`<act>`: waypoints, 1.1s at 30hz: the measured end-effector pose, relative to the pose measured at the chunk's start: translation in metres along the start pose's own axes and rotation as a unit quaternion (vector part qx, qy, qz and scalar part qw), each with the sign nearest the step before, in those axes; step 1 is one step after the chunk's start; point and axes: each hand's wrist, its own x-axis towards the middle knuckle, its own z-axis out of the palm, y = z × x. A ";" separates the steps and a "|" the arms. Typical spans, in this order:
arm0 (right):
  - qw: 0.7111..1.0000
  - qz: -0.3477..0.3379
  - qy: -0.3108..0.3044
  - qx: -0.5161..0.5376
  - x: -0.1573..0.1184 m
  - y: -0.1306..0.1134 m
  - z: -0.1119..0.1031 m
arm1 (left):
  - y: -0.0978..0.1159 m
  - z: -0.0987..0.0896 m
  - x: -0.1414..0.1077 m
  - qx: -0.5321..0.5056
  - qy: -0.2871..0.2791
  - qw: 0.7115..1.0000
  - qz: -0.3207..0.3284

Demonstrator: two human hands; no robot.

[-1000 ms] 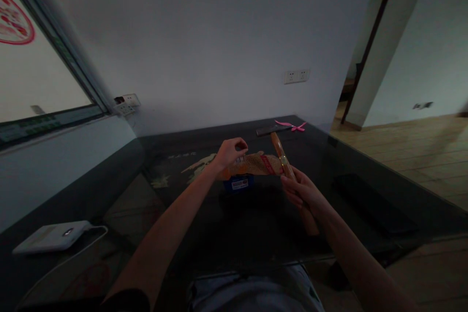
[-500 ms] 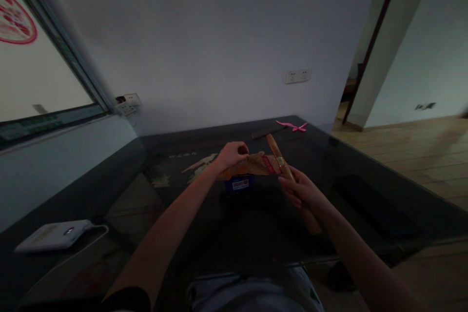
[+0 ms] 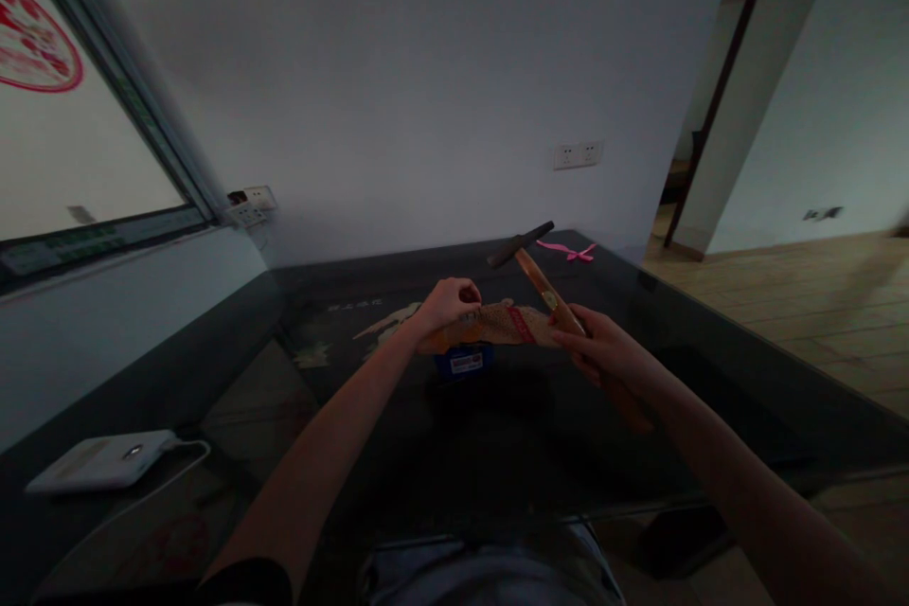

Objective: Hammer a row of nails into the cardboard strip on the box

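Observation:
My right hand [image 3: 600, 346] is wrapped round the wooden handle of a hammer [image 3: 543, 284], whose dark head is raised at the handle's far end. My left hand [image 3: 449, 303] is closed in a pinch at the top of a tan and orange packet [image 3: 497, 324] with a red band; whatever lies between its fingertips is too small to make out. The packet rests across a blue box [image 3: 465, 361] with a white label, standing on the dark table [image 3: 398, 454].
A pink ribbon [image 3: 568, 251] lies near the table's back right corner. At the left, a white device [image 3: 106, 460] has a white cable. A dark flat object [image 3: 724, 407] lies right of my right hand. Wall sockets [image 3: 579, 155] are behind.
My right hand has moved to the right with the hammer, away from the packet's right end, and the hammer head has tilted up. My left hand stays at the packet.

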 end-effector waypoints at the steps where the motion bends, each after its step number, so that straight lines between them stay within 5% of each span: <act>1: 1.000 0.002 0.002 -0.001 0.000 0.000 0.000 | -0.001 0.000 0.000 0.002 -0.004 1.000 0.003; 18: 0.987 0.004 -0.057 -0.148 0.020 -0.027 -0.029 | 0.000 -0.001 0.003 0.011 -0.049 0.997 -0.050; 33: 0.956 0.028 -0.106 -0.271 0.025 -0.045 -0.032 | -0.004 0.002 0.005 -0.001 -0.058 0.996 -0.070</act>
